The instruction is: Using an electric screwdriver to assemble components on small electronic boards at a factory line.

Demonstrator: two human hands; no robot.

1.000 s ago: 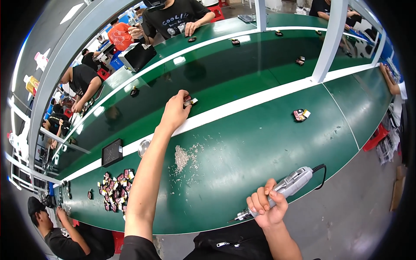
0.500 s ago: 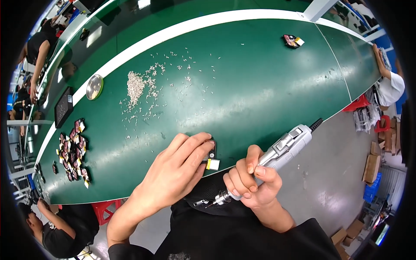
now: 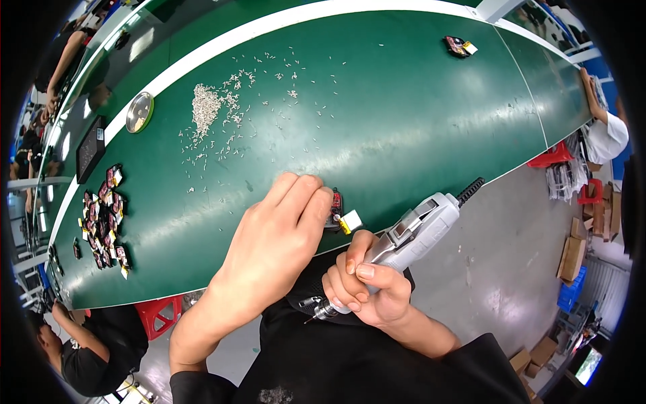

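- My right hand [image 3: 363, 276] is wrapped around a grey, cylindrical electric screwdriver [image 3: 431, 222], its thin tip pointing down over my black cloth top [image 3: 323, 363].
- My left hand [image 3: 279, 239] curls its fingers over the left side of a black-and-red plastic module [image 3: 337, 202] with a white block and yellow strip beside it (my thumb is hidden, so I cannot tell whether I pinch or only press).
- A second ago that hand was out past the long white strip [image 3: 266, 31]; now it and the module are at the near edge of the smooth green tabletop [image 3: 404, 121]. That puts the piece just beside my driver hand, though the tip is not on it.
- Off to my left lies a heap of similar black-and-red modules [image 3: 104, 215].
- Farther out, small silvery pins [image 3: 205, 111] lie loose in a mound.
- The black rectangular tray [image 3: 94, 155] is too dark inside to read.
- The round, green-rimmed dish [image 3: 139, 103] holds a few pale bits.
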